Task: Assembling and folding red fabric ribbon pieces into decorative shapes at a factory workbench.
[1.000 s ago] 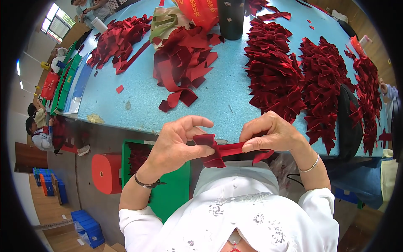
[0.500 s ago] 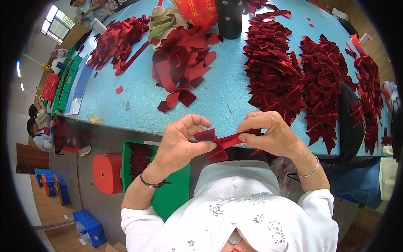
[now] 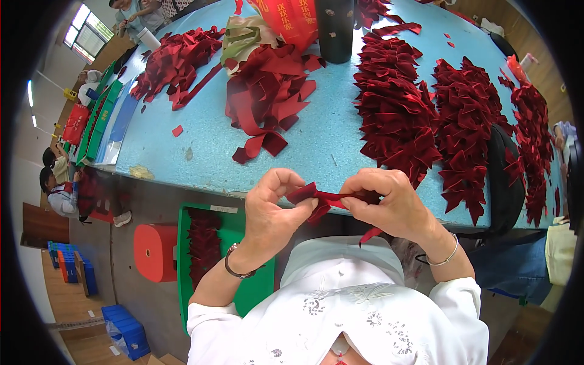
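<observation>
A dark red velvet ribbon bow [image 3: 302,193] is held up just off the table's near edge, between my two hands. My left hand [image 3: 271,204] pinches its left part between thumb and fingers. With thumb and forefinger closed, my right hand [image 3: 383,204] grips the ribbon on the other side. A loose ribbon tail [image 3: 370,235] hangs below my right hand. Beyond my hands, a heap of loose red ribbon strips [image 3: 264,85] lies on the blue table [image 3: 182,146]. Long stacked rows of finished-looking red bows [image 3: 395,103] stand to the right.
A dark cylindrical cup [image 3: 334,33] and a red bag [image 3: 289,21] stand at the back. On the right lies a black bag [image 3: 506,182]. Below the table are a green bin [image 3: 255,298] with red pieces inside and a red roll [image 3: 155,252]. Several people are farther off.
The bow has been turned and folded closer between my hands, so less of its lower loop shows. My right hand has shifted slightly left, and the ribbon tail now hangs lower.
</observation>
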Demonstrator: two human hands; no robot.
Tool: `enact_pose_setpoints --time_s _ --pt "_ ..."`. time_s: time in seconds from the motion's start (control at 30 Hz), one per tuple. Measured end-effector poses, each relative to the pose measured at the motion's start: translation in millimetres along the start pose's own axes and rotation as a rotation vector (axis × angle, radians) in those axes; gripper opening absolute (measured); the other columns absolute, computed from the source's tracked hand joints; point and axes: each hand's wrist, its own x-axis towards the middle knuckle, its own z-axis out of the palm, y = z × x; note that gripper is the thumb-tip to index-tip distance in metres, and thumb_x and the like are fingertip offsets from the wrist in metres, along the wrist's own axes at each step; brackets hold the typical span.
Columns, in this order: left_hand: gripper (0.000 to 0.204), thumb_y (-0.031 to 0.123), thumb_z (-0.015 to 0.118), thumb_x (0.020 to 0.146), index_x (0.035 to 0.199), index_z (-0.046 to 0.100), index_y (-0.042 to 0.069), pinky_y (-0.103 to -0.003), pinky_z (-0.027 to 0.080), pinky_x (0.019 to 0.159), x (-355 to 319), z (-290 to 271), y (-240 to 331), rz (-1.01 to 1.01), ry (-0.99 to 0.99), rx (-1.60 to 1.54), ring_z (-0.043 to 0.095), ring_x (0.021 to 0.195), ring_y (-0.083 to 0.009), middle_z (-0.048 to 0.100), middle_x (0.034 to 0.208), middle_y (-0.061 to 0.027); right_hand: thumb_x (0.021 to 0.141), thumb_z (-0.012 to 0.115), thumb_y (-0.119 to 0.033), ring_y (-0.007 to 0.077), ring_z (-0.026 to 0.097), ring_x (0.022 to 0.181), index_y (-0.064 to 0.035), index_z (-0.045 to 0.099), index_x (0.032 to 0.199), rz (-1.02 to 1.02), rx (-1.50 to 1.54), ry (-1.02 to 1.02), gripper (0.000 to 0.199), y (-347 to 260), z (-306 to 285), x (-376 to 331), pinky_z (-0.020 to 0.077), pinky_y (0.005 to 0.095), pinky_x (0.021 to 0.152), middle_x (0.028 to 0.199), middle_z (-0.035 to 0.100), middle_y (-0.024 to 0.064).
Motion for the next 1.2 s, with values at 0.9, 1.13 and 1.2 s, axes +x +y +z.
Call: enact_pose_setpoints --time_s 0.9,1.13,1.2 --pt "0.038 -0.013 0.072 0.065 0.091 0.049 0.002 -0.025 0.048 0.082 3.4 2.9 -6.1 0.018 0.078 -0.093 0.059 0.085 -0.0117 0.059 0.094 -0.0094 0.069 0.067 0.004 0.0154 0.049 0.048 0.0007 0.063 0.081 -0.272 -0.270 0.156 0.013 2.6 16.4 6.9 0.0376 0.0275 0.042 0.060 0.053 0.0064" --pt "0.032 -0.007 0.069 0.073 0.093 0.046 0.002 -0.023 0.050 0.070 2.9 26.0 -15.8 0.139 0.240 -0.244 0.059 0.078 -0.0092 0.060 0.085 -0.0052 0.066 0.067 0.008 0.0194 0.048 0.048 0.0048 0.059 0.093 -0.454 -0.458 0.259 0.028 3.7 41.5 -4.7 0.0378 0.0313 0.041 0.063 0.051 0.0072" --pt "0.032 -0.007 0.069 0.074 0.094 0.046 0.002 -0.023 0.050 0.070 2.1 27.3 -16.2 0.070 0.214 -0.291 0.059 0.079 -0.0096 0.060 0.086 -0.0058 0.066 0.066 0.008 0.0198 0.048 0.049 0.0065 0.058 0.095 -0.477 -0.517 0.327 0.030 10.0 48.4 -10.1 0.0376 0.0313 0.041 0.064 0.051 0.0080"
